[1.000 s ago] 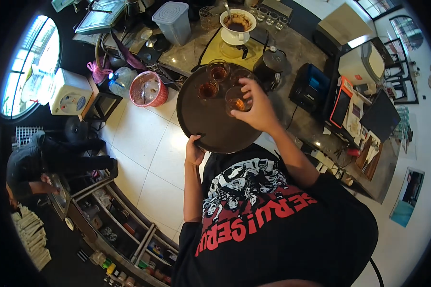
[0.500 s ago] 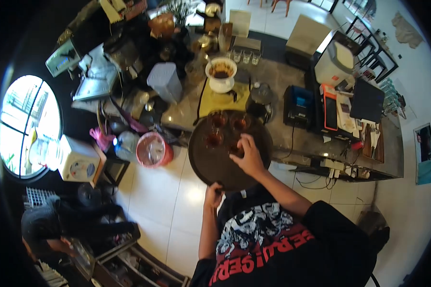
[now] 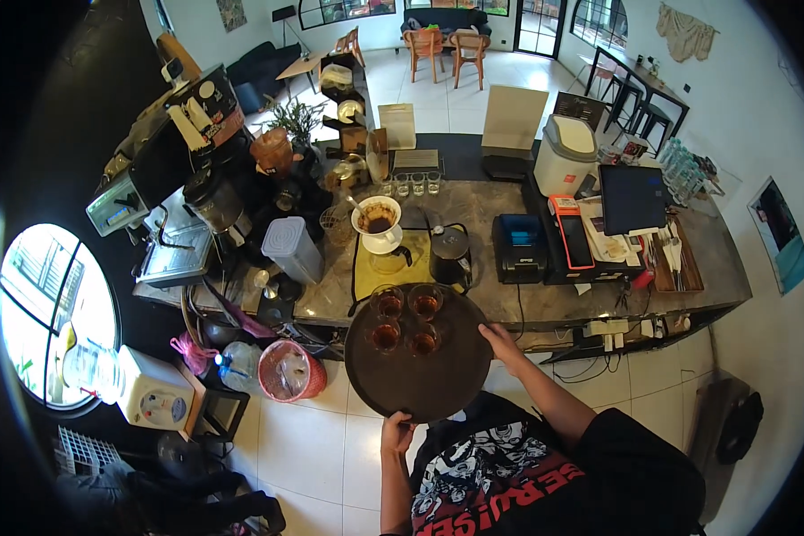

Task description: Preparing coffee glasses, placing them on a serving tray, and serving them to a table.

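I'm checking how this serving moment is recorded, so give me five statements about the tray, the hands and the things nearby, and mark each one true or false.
1. Four drinking glasses stand on the round brown tray. True.
2. The right hand is lifting one of the glasses. False: it is at the tray's right rim.
3. The left hand grips the tray's near edge. True.
4. The red wastebasket stands to the right of the tray. False: it stands to the left.
5. A white coffee dripper stands beyond the tray, over a yellow mat. True.
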`<state>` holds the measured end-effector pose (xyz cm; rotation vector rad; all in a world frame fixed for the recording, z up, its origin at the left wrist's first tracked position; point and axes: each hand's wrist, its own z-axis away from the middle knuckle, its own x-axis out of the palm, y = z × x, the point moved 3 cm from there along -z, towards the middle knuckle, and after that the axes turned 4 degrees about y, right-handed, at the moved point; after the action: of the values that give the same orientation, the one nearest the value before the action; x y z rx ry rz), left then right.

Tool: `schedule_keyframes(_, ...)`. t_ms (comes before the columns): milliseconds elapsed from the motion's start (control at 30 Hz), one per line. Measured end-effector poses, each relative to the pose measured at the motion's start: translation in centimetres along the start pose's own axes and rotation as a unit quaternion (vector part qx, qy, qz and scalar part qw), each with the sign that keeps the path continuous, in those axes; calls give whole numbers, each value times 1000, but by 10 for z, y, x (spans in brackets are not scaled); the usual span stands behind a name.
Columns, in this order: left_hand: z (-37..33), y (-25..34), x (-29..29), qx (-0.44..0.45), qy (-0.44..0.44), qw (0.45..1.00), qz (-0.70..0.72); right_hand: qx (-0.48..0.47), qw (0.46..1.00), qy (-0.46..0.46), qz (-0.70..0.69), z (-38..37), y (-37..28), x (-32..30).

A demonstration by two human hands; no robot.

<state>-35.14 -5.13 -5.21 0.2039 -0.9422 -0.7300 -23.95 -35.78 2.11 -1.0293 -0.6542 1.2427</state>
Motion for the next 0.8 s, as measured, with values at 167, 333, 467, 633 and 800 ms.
schedule_keyframes(167, 26, -3, -11, -3, -25, 999, -40, 105, 976, -98, -166, 3, 14, 2)
schedule_keyframes(333, 53, -7, -12, -2, 2, 997, -80, 139, 957, -104, -233, 26, 34, -8)
schedule_keyframes(467, 77, -9, -3, -37, 27, 992, -118, 88, 961, -49, -257, 62, 44, -37)
schedule_keyframes(633, 103, -34, 18, -79, 13, 989, -126, 23, 966, 29, -254, 111, 69, -90)
schedule_keyframes(800, 113, -85, 57, -74, -71, 972, -210, 13, 939, 107, -327, 168, 98, -174)
